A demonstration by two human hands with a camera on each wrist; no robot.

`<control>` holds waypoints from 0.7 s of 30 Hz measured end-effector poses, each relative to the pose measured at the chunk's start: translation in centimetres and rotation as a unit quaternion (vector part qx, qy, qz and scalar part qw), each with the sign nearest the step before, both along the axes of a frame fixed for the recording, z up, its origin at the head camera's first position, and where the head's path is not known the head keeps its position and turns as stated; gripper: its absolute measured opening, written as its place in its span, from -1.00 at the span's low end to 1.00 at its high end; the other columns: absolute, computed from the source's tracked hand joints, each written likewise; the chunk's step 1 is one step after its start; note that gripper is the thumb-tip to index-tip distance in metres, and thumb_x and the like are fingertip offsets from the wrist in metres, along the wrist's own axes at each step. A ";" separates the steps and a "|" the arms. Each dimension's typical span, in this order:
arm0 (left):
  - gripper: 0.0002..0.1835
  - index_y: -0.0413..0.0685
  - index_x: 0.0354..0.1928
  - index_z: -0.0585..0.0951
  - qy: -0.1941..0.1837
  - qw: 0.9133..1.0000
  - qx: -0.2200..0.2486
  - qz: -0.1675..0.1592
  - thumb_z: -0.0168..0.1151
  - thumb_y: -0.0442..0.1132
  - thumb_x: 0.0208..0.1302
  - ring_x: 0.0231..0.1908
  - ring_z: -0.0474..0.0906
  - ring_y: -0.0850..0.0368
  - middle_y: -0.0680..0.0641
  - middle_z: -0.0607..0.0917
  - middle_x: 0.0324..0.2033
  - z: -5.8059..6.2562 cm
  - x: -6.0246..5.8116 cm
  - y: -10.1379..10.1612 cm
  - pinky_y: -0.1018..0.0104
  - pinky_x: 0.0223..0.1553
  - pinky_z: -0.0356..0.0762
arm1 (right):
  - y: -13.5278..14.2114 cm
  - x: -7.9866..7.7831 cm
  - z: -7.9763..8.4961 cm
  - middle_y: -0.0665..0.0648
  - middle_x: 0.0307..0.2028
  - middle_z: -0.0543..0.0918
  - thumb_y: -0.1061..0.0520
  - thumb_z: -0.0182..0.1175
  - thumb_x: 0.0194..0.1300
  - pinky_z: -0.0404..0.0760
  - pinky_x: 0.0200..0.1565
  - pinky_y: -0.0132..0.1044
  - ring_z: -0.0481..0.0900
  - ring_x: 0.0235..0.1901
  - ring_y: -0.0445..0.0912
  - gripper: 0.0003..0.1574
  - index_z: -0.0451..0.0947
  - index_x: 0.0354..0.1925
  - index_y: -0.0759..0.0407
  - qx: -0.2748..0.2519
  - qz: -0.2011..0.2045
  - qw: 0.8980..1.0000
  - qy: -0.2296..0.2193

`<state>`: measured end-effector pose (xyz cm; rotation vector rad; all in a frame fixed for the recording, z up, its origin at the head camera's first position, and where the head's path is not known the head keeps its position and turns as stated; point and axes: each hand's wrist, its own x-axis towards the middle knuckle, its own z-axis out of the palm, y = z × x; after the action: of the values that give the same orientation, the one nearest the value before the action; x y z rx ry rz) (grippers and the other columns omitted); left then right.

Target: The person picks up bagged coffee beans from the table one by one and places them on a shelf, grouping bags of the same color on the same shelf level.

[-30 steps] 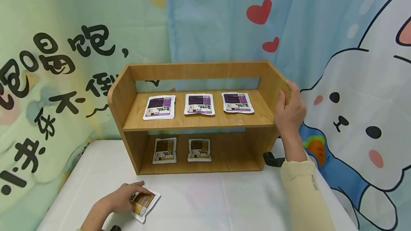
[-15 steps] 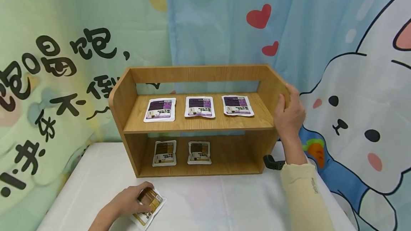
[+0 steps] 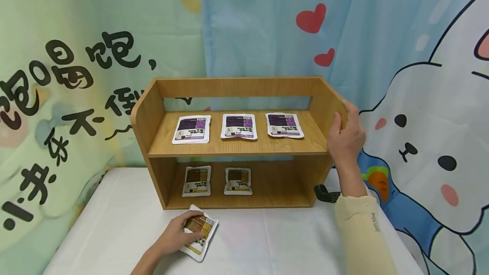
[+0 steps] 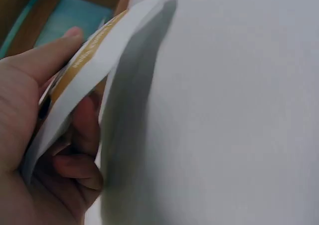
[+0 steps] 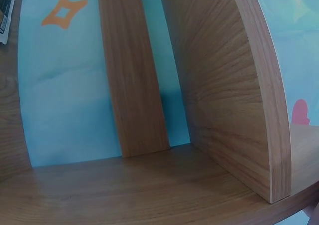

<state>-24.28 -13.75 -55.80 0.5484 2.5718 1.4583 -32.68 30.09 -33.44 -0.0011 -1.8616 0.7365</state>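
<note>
My left hand [image 3: 175, 234] holds a flat brown-and-white food pouch [image 3: 206, 227] in front of the shelf's lower left part. In the left wrist view, the thumb lies on the printed face of the pouch [image 4: 102, 60] and curled fingers [image 4: 82, 167] are behind it; its shadow falls on the white cloth. My right hand [image 3: 347, 137] grips the right side panel of a two-tier wooden shelf [image 3: 240, 87], thumb on the inner side. Three purple-and-white pouches [image 3: 239, 126] lie in a row on the upper tier. Two brown pouches [image 3: 197, 181] are on the lower tier, left and middle.
The shelf stands on a table with a white cloth [image 3: 244, 241]. Patterned curtains [image 3: 259, 20] hang behind and at both sides. Bare wood [image 3: 280, 181] shows at the lower tier's right. The right wrist view shows the shelf's side panel [image 5: 224, 75] and back slat [image 5: 132, 70].
My left hand has carried the brown pouch rightward and forward, closer to the shelf's front. My right hand keeps its grip on the side panel. Pouches on the shelf stay put.
</note>
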 end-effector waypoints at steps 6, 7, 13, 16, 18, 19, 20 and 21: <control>-0.39 0.11 0.20 0.54 0.009 0.999 0.036 0.029 0.49 -0.04 0.07 -0.24 0.52 0.09 -0.15 0.60 0.02 1.3 -0.9 2.9 0.19 -0.27 0.48 | 0.1 0.2 0.0 0.28 -0.02 0.63 0.02 0.02 0.49 0.57 -0.23 0.16 0.62 -0.19 0.23 -0.59 0.39 0.25 0.02 -0.004 0.002 1.000 -0.006; -0.39 0.11 0.21 0.54 0.011 0.999 0.039 0.032 0.48 -0.05 0.08 -0.27 0.52 0.09 -0.15 0.60 0.00 1.6 -1.2 3.3 0.19 -0.30 0.49 | 0.1 0.2 0.0 0.28 -0.02 0.63 0.02 0.03 0.49 0.57 -0.23 0.16 0.62 -0.20 0.23 -0.59 0.39 0.25 0.02 -0.004 0.003 1.000 -0.005; -0.40 0.09 0.22 0.53 0.032 0.998 0.042 0.037 0.47 -0.07 0.10 -0.27 0.53 0.10 -0.12 0.60 -0.01 3.0 -2.8 5.5 0.16 -0.30 0.50 | 0.1 0.0 0.0 0.28 0.00 0.63 0.05 0.04 0.48 0.57 -0.23 0.18 0.62 -0.19 0.24 -0.60 0.39 0.23 0.03 0.000 0.001 1.000 0.004; -0.41 0.05 0.20 0.54 0.045 0.997 0.049 0.039 0.47 -0.06 0.10 -0.21 0.52 0.08 -0.12 0.59 0.02 3.4 -3.7 6.7 0.15 -0.22 0.48 | 0.1 -0.1 0.0 0.29 0.00 0.62 0.06 0.04 0.48 0.56 -0.23 0.18 0.62 -0.20 0.25 -0.60 0.39 0.23 0.03 0.002 0.003 1.000 0.006; -0.41 0.02 0.20 0.54 0.047 0.996 0.063 0.038 0.46 -0.07 0.11 -0.18 0.52 0.05 -0.13 0.59 0.01 3.4 -4.4 7.5 0.12 -0.18 0.48 | 0.1 -0.1 0.0 0.29 -0.01 0.63 0.06 0.04 0.48 0.56 -0.24 0.19 0.62 -0.20 0.26 -0.60 0.40 0.23 0.03 0.002 0.003 1.000 0.008; -0.42 0.00 0.20 0.54 0.048 0.996 0.071 0.037 0.46 -0.07 0.12 -0.16 0.53 0.04 -0.13 0.59 0.03 3.3 -4.7 8.0 0.10 -0.15 0.48 | 0.1 -0.1 -0.1 0.30 -0.01 0.63 0.06 0.04 0.48 0.55 -0.24 0.19 0.62 -0.21 0.26 -0.61 0.40 0.23 0.03 0.003 0.002 1.000 0.009; -0.42 -0.02 0.20 0.54 0.048 0.995 0.077 0.036 0.45 -0.07 0.12 -0.13 0.53 0.02 -0.14 0.58 0.03 3.3 -5.0 8.4 0.08 -0.12 0.48 | 0.1 -0.2 -0.1 0.30 -0.01 0.63 0.06 0.04 0.48 0.55 -0.24 0.19 0.62 -0.20 0.26 -0.61 0.40 0.23 0.03 0.003 0.001 1.000 0.009; -0.42 -0.03 0.20 0.54 0.047 0.995 0.080 0.036 0.45 -0.06 0.13 -0.09 0.53 0.00 -0.14 0.58 0.05 3.2 -5.3 8.8 0.06 -0.08 0.47 | 0.0 -0.2 -0.1 0.30 -0.01 0.63 0.06 0.04 0.48 0.55 -0.23 0.19 0.62 -0.20 0.26 -0.61 0.40 0.23 0.03 0.003 0.001 1.000 0.008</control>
<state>-29.59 -4.95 -52.57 0.5626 2.5855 1.7143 -32.86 30.14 -33.51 0.0103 -1.8478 0.7308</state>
